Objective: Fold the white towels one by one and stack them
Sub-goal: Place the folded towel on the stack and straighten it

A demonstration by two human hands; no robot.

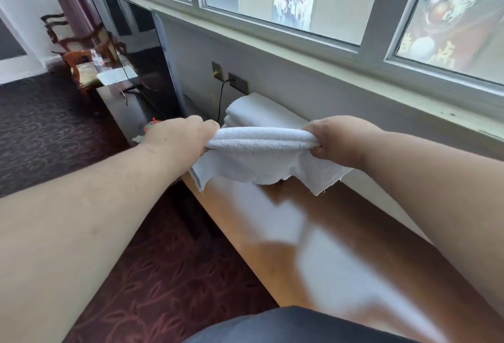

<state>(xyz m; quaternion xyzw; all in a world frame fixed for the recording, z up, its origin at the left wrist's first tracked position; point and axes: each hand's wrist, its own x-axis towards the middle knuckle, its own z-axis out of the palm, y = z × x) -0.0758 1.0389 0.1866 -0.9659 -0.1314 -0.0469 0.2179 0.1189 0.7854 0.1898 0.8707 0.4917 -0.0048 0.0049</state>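
Near: bare wooden bench top point(313, 236) along the right wall. Above it, left hand point(181, 135) and right hand point(336, 138) each clench one end of a folded white towel point(261, 154), held in the air, loose ragged edges drooping. Soft, light, floppy terry; likely sags if held at one end, so best taken at the folded edge's two ends. Just beyond, a stack of folded towels point(259, 111) sits on the bench's far end. No containers visible. Far left: TV screen point(141, 70), chairs point(79, 53).

Wooden bench point(313, 233) under windows point(278, 1), dark carpet point(54, 130).
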